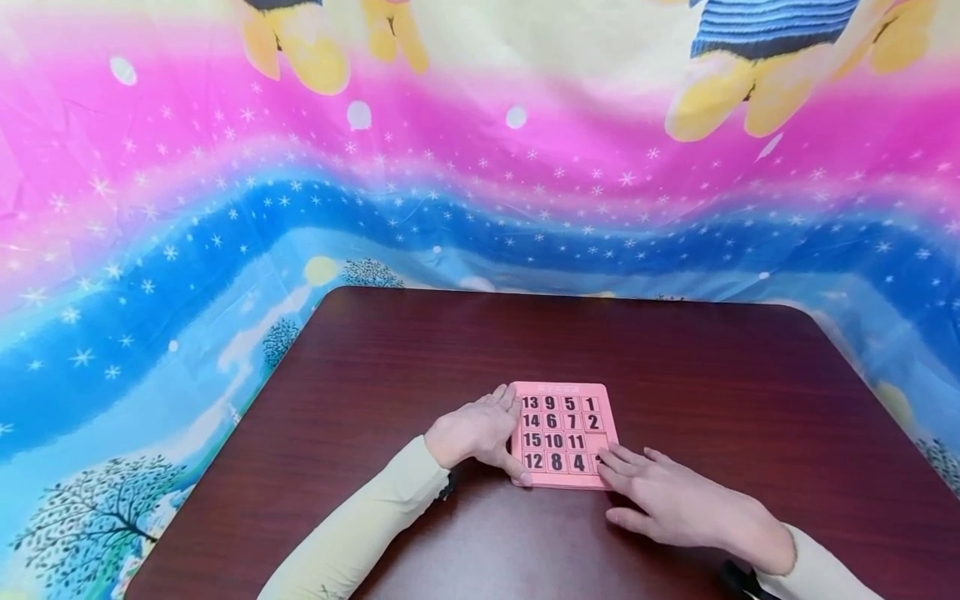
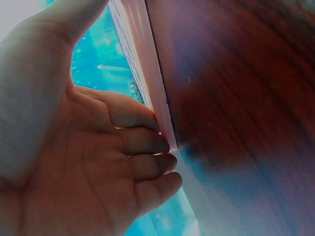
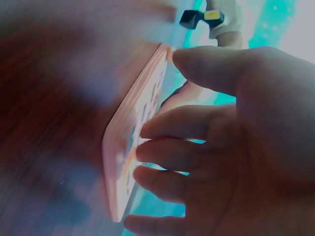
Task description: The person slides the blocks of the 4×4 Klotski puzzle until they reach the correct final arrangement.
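Observation:
A pink sliding number puzzle (image 1: pixel 558 481) lies flat on the table, its square tiles marked with black numbers. The top row reads 13, 9, 5, 1. A gap shows below tile 2 (image 1: pixel 593 422) in the right column, and the tile at the lower right is mostly covered by fingers. My left hand (image 1: pixel 480 429) rests along the puzzle's left side, thumb at the near corner and fingers at the far one. Extended fingertips of my right hand (image 1: pixel 675 500) touch the lower right of the puzzle, its thumb off the board. In the left wrist view, fingertips meet the frame's edge (image 2: pixel 160 93).
The dark brown table (image 1: pixel 420 350) has rounded far corners. Behind it hangs a colourful cloth (image 1: pixel 480 175) in pink and blue with snowflakes and trees. Dark bands sit at both wrists, at the ends of pale sleeves (image 1: pixel 367 517).

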`<state>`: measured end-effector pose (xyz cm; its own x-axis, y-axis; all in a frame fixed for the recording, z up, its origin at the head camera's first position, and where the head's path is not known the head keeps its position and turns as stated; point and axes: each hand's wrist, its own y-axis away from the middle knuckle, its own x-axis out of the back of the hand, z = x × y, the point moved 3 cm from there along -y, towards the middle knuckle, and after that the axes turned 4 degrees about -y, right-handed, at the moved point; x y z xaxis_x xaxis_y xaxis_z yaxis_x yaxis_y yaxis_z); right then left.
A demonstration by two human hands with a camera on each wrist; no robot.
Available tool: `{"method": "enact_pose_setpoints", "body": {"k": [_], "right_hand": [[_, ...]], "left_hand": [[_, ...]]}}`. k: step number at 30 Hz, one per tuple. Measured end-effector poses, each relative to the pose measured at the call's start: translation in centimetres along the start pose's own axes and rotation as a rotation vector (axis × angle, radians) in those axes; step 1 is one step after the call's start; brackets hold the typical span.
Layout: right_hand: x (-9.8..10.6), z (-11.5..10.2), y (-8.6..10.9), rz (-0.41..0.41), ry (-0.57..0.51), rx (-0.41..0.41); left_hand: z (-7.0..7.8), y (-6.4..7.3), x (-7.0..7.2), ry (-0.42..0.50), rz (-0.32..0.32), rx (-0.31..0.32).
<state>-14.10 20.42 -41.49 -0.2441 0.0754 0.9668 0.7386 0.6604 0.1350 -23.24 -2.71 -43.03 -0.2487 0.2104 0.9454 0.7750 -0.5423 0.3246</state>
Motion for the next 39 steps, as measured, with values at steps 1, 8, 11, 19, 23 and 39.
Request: {"method": "enact_pose_setpoints", "body": {"k": [1, 8, 11, 19, 23, 39], "right_hand": [[0.0, -0.2, 0.1, -0.004, 0.011, 0.002], [-0.1, -0.7, 0.5, 0.005, 0.054, -0.003], [-0.1, -0.6, 0.4, 0.009, 0.054, -0.001], [-0.3, 0.1, -0.1, 0.026, 0.044, 0.003], [-0.4, 0.8, -0.7, 0.042, 0.021, -0.023], [-0.6, -0.5, -0.9, 0.039, 0.029, 0.028]], "left_hand": [[0.0, 0.0, 0.0, 0.000, 0.002, 0.000], [0.0, 0.0, 0.0, -0.001, 0.001, -0.002], [0.0, 0.0, 0.0, -0.001, -0.003, 0.001], [0.0, 0.0, -0.2, 0.003, -0.005, 0.004], [0.0, -0.1, -0.3, -0.001, -0.007, 0.005], [0.0, -0.1, -0.1, 0.000, -0.006, 0.005]]}}
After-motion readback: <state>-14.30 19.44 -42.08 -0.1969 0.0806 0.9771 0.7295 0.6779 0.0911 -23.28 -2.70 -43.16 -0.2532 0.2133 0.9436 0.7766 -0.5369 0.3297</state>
